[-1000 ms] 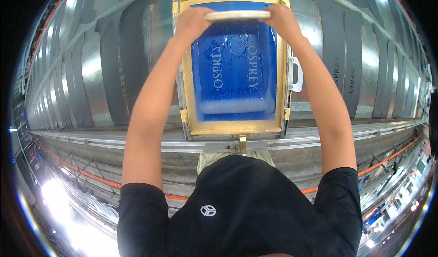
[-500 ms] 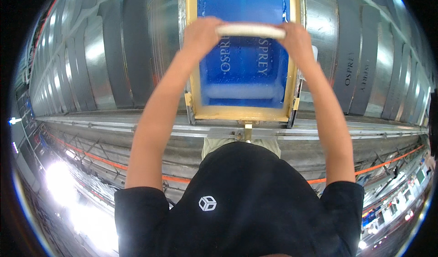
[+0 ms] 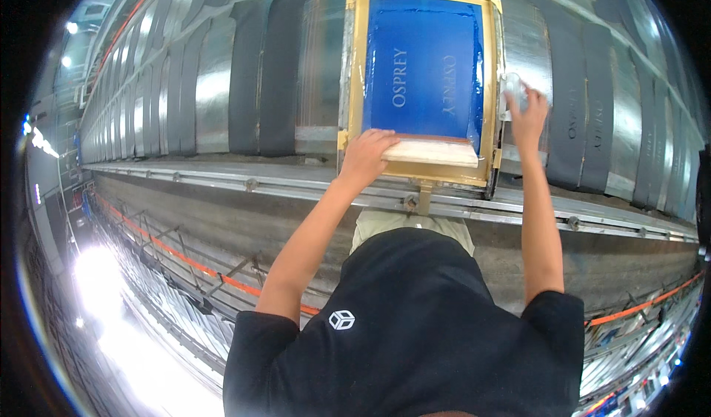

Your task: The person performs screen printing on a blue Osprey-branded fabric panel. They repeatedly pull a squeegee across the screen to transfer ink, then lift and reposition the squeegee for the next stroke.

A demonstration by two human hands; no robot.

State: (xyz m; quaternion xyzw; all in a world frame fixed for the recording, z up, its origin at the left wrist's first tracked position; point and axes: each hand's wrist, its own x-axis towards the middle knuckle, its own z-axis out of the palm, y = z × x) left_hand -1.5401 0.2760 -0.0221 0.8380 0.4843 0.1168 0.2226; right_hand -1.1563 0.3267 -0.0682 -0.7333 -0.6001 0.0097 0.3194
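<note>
Seen from above, a worker's left hand (image 3: pixel 366 158) gripped a pale squeegee (image 3: pixel 437 152) lying across the near end of a blue screen (image 3: pixel 422 39), its sweep apparently done, while the right hand (image 3: pixel 529 115), spread wide, stood at the whitish side handle (image 3: pixel 512 91), contact unclear. Right of it lay lettered dark strips (image 3: pixel 564 69); plain strips (image 3: pixel 282 69) at left seemingly remained, the frame (image 3: pixel 358 69) standing between.

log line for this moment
left hand: on squeegee, left end | right hand: open, at frame handle | squeegee: across blue screen, near end

Pale squeegee (image 3: pixel 433 152), nr end of blue scrn (image 3: pixel 424 54)
</note>
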